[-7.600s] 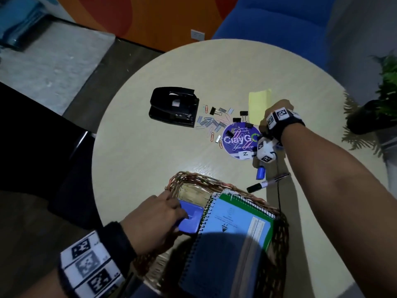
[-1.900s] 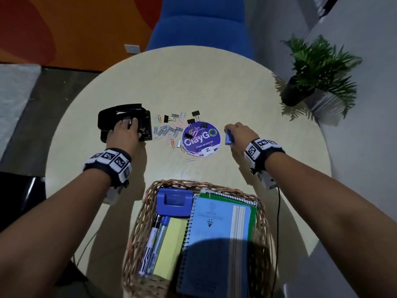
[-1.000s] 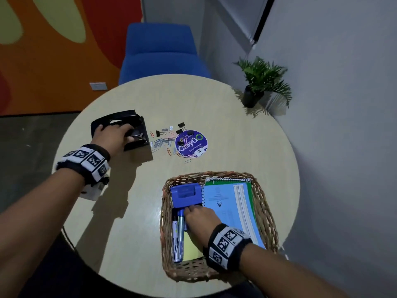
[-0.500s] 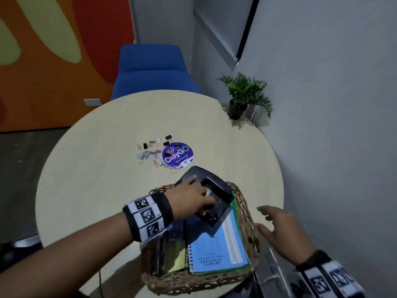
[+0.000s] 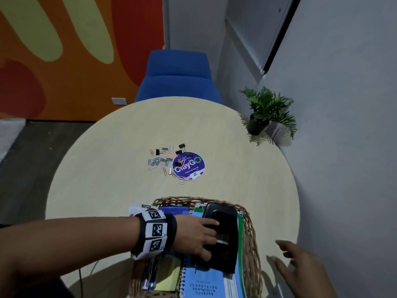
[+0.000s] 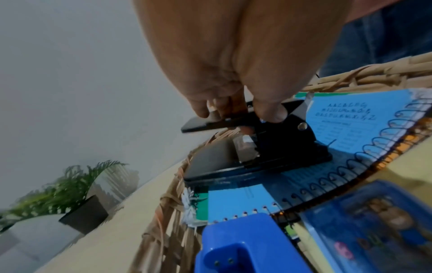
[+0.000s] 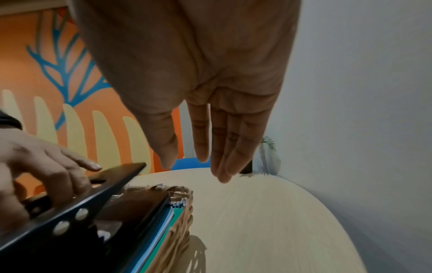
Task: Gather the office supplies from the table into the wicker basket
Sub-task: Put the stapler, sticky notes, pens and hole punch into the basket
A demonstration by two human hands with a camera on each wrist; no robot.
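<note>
A wicker basket (image 5: 251, 233) stands at the near edge of the round table (image 5: 120, 190). Inside it a black hole punch (image 5: 224, 231) lies on a blue spiral notebook (image 5: 206, 284). My left hand (image 5: 211, 239) grips the punch's lever, thumb on one side and fingers on the other, as the left wrist view shows (image 6: 236, 113). My right hand (image 5: 287, 252) hovers open over the table just right of the basket, fingers straight and holding nothing (image 7: 195, 166). A scatter of paper clips and binder clips (image 5: 163, 160) lies mid-table beside a purple round sticker (image 5: 189, 165).
The basket also holds a blue stapler (image 6: 245, 245), markers (image 5: 150, 274) and a yellow pad (image 5: 167, 276). A potted plant (image 5: 266, 112) stands at the table's far right edge by the grey wall. A blue chair (image 5: 176, 78) sits behind the table.
My left hand carried the hole punch from the table's left side into the basket and set it on the notebook. My right hand left the basket and now hovers open beside it.
</note>
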